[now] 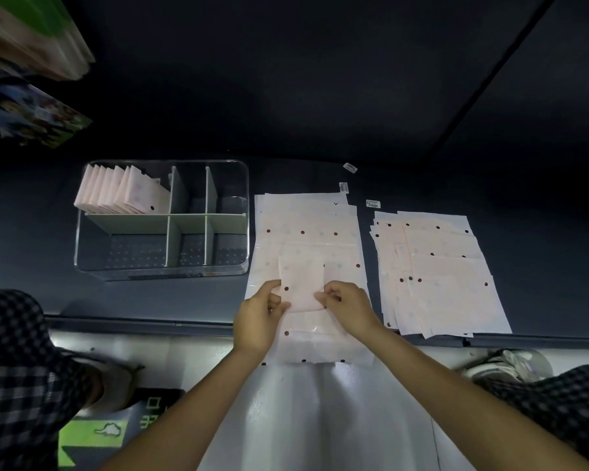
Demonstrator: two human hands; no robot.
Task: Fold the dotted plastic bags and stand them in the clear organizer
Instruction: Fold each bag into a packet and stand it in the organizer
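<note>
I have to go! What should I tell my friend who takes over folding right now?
Left hand and right hand both pinch a half-folded pale pink dotted plastic bag over the middle flat stack.
Done: a row of folded bags stands in the clear organizer's back-left compartment.
Left: finish this fold, stand it in, then do the middle stack and the right stack.
</note>
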